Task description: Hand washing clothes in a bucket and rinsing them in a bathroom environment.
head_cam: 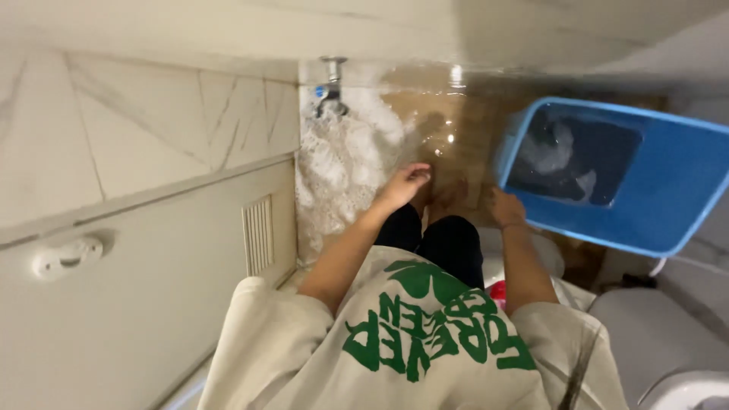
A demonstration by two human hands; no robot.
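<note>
My right hand (505,209) grips the near left corner of a blue plastic basin (668,197), which is tilted up on its side. Dark wet cloth and some foam (566,156) lie inside the basin. My left hand (404,184) hangs free over the wet floor with loosely spread fingers and holds nothing. Foamy white water (342,163) covers the brown tiled floor (456,114) in front of my feet. A metal tap (332,83) sticks out of the wall above the foam.
A white door (152,304) with a vent grille (258,235) and a handle (68,258) stands close at the left. A white toilet-like fixture (653,334) sits at the lower right. A small red thing (497,291) shows near my knee.
</note>
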